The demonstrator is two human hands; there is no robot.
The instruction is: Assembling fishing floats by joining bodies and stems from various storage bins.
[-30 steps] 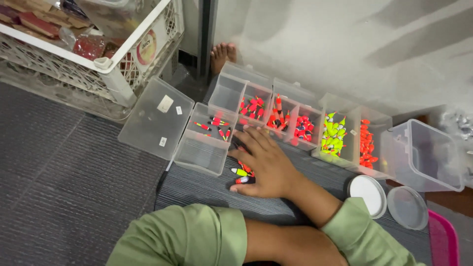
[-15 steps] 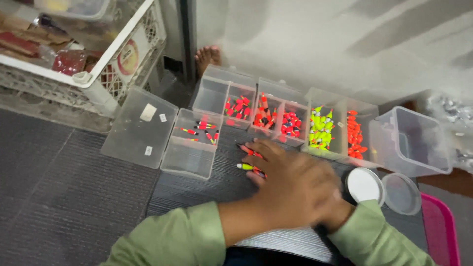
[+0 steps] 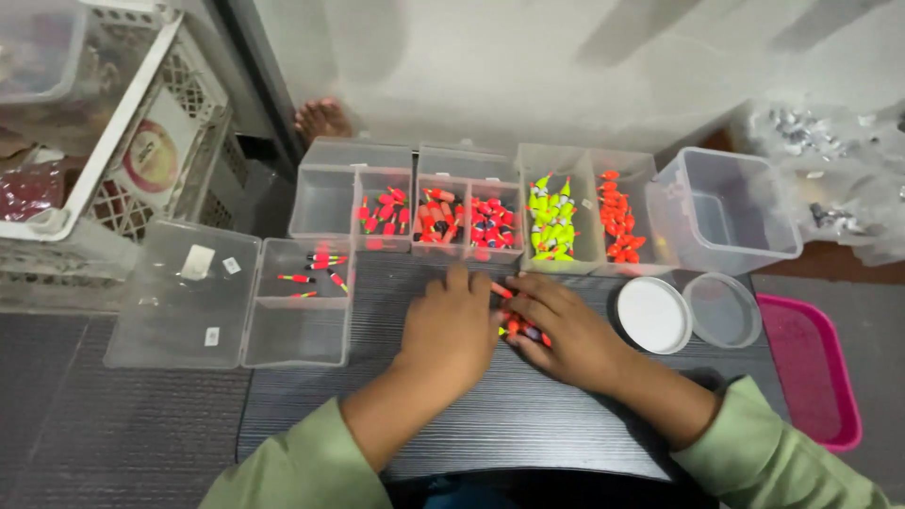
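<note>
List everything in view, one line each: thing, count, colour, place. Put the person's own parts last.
Loose floats: a few, orange-red, on the dark board between the two hands.
Dark board: one, black, under the hands.
Compartment boxes: a row, clear, beyond the hands, holding orange-red floats.
Yellow-green floats: one batch, in a compartment right of centre.
Open hinged box: one, clear, left of the hands, few floats inside.
Square tub: one, clear, at the right end of the row.
Round lids: two, one white, one clear, right of the hands.
Tray: one, pink, far right.
Crate: one, white, upper left.
Left hand: on the board, touching the floats.
Right hand: over the floats.
</note>
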